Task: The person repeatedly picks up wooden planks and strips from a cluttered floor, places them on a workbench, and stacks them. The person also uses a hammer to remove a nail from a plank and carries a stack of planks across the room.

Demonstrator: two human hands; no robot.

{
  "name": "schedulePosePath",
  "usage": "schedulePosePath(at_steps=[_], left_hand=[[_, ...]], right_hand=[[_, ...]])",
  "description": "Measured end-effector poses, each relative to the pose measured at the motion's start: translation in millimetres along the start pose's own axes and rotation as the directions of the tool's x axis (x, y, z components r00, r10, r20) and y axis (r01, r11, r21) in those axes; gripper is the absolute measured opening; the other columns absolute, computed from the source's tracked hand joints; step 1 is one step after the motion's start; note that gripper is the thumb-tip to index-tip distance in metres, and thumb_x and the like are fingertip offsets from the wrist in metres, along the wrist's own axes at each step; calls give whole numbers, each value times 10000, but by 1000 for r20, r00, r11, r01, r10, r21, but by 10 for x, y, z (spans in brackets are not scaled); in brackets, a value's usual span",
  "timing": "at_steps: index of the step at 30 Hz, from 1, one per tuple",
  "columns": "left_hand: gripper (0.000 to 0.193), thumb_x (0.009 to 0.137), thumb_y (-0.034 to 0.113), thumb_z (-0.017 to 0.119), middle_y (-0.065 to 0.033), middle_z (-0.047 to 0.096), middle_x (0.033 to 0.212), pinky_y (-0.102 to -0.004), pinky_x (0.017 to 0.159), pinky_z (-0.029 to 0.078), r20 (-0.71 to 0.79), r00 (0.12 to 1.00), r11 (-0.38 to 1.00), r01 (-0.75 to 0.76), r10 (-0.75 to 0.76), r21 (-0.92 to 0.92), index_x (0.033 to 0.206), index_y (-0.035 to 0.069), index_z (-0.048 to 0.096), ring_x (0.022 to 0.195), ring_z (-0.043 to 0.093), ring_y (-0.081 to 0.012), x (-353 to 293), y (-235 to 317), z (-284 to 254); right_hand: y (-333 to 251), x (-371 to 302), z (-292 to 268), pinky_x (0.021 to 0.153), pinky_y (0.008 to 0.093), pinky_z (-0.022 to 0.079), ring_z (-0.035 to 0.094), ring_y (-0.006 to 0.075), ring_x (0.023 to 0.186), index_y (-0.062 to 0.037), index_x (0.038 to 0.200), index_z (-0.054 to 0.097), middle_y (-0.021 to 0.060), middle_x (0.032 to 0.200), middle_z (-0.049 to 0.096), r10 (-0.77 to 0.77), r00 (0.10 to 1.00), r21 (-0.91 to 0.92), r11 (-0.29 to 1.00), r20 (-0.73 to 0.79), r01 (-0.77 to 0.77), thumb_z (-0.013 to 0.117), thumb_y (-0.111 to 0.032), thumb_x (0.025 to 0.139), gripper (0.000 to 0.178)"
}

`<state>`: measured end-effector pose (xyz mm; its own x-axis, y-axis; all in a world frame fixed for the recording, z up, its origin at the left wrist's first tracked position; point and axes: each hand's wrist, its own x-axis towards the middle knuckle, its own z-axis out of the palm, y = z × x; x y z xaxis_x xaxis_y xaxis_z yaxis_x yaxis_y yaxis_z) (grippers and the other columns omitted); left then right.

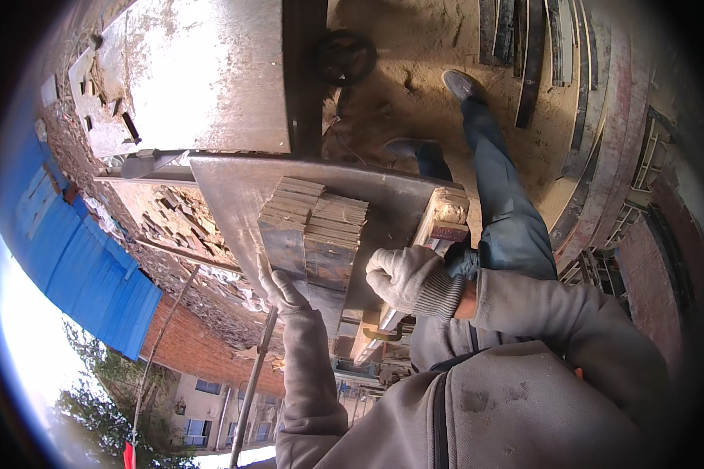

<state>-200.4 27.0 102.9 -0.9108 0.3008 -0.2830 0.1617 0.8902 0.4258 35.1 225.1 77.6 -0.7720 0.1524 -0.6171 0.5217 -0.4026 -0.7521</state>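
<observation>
A block of short wooden boards, set tightly face to face in two adjoining groups, rests on a dull metal table. My left hand, in a pale work glove, lies against the near left corner of the block, with its thumb and fingers stretched out and apart. My right hand, gloved as well, is curled into a loose fist to the right of the block. Nothing shows in its fingers. Close beside it runs a long guide rail with a worn wooden end.
A clamp sits on the near part of the rail. Beyond the table is a bright metal machine top and a dark handwheel. Scrap wood lies at the left. Long boards lie on the dusty floor at the far right.
</observation>
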Motion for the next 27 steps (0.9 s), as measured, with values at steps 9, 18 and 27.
schedulePosePath(at_steps=[9, 18, 27], left_hand=[[1000, 1004, 833, 476, -239, 438, 1607, -526, 1194, 430, -154, 956, 969, 248, -248, -17, 1650, 82, 340, 1425, 488, -369, -305, 257, 279], [1084, 978, 906, 361, -274, 414, 1614, -533, 1218, 397, -117, 973, 977, 205, -197, 58, 1628, 40, 323, 1451, 461, -394, -343, 235, 288], [1004, 967, 874, 470, -234, 481, 1512, -565, 1144, 435, -199, 959, 978, 208, -203, 5, 1530, 44, 453, 1352, 507, -373, -377, 202, 323]], right_hand=[[-387, 536, -160, 598, 405, 612, 777, 289, 735, 141, 1436, 560, 412, 1575, 484, -478, 856, -393, 761, 199, 516, 564, -187, 1015, 534], [-395, 772, -162, 673, 506, 614, 768, 376, 772, 97, 1406, 552, 319, 1282, 693, -269, 950, -297, 904, 160, 307, 671, -268, 957, 591], [-199, 936, -115, 723, 471, 611, 774, 356, 775, 19, 1237, 618, 219, 903, 766, -345, 932, -132, 935, -110, 331, 622, -187, 970, 338]])
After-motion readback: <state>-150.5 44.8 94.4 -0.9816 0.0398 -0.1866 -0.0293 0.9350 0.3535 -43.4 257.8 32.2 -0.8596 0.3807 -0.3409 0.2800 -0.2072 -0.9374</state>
